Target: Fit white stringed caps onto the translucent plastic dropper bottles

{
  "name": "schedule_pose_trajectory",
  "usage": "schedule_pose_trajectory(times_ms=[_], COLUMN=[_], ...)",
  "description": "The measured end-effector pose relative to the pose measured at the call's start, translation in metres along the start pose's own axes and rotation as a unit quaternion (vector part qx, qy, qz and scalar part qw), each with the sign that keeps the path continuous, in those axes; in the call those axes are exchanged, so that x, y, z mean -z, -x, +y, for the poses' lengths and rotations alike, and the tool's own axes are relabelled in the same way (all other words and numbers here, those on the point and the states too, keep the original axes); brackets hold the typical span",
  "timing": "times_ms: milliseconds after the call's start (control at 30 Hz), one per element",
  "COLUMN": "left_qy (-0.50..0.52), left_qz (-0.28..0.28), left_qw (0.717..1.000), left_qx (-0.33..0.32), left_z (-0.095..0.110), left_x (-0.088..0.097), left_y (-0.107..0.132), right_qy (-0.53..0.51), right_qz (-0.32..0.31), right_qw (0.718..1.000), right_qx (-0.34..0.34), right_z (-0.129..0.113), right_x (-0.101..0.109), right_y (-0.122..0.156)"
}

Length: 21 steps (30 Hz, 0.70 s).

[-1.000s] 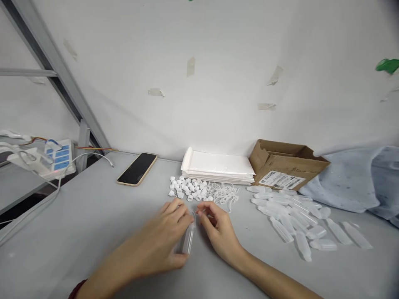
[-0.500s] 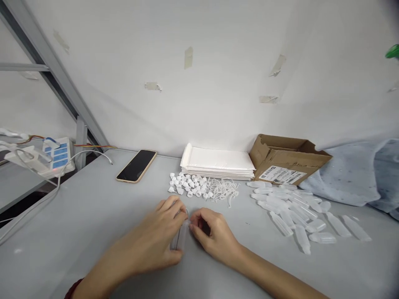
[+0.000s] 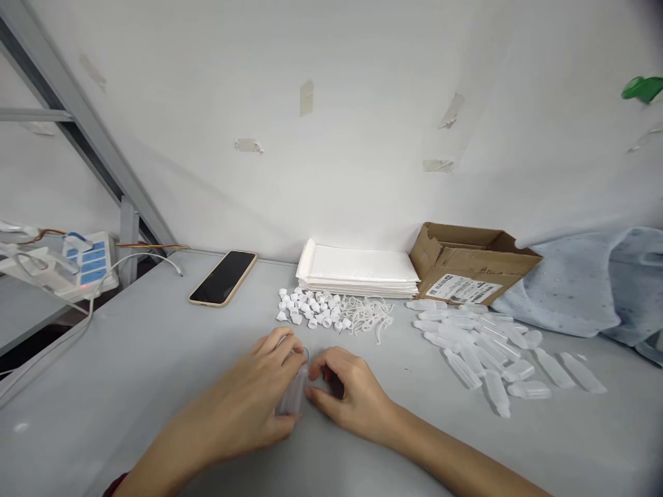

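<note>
The left hand [image 3: 262, 393] grips a clear bottle [image 3: 293, 396] at the counter's [image 3: 129, 373] near middle, a thin loop [image 3: 307, 351] at its upper end, its fixing unclear; the right hand [image 3: 357, 393] curls beside it, whether pinching anything is hidden; white caps [image 3: 313, 306], pale strips [image 3: 369, 314] and many loose bottles [image 3: 463, 369] lie separate, so much seems left; the grey surface also bears a phone [image 3: 224, 277], white envelopes [image 3: 357, 266] and a cardboard box [image 3: 474, 266]; behind rises a white wall [image 3: 331, 186], tape scraps [image 3: 306, 98] on it.

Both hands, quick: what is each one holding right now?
Left hand: closed around at least one translucent bottle.
Right hand: curled close beside it; whether it grips anything cannot be told.
</note>
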<state>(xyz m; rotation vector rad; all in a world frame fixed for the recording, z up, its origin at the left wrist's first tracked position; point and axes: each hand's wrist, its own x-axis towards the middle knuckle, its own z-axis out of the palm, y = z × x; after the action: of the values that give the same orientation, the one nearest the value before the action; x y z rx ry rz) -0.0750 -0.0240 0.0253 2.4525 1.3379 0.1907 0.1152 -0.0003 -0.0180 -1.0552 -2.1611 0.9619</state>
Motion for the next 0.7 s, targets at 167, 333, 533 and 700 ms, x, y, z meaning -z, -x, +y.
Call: schedule_pose_trajectory(times_ms=[167, 333, 533, 700], left_qy=[0.035, 0.093, 0.101, 0.08], left_qz=[-0.001, 0.041, 0.166, 0.201], left_qw=[0.999, 0.995, 0.978, 0.973], left_qx=[-0.002, 0.01, 0.079, 0.084], left_z=[-0.001, -0.006, -0.014, -0.017], left_x=[0.004, 0.01, 0.011, 0.004], left_y=[0.003, 0.002, -0.009, -0.017], right_qy=[-0.003, -0.013, -0.061, -0.04], right_qz=[0.002, 0.002, 0.027, 0.081], right_qw=[1.0, 1.0, 0.998, 0.996], right_qx=[0.003, -0.007, -0.014, -0.015], right_z=[0.001, 0.0, -0.001, 0.004], right_x=[-0.001, 0.001, 0.002, 0.012], right_y=[-0.001, 0.0, -0.002, 0.008])
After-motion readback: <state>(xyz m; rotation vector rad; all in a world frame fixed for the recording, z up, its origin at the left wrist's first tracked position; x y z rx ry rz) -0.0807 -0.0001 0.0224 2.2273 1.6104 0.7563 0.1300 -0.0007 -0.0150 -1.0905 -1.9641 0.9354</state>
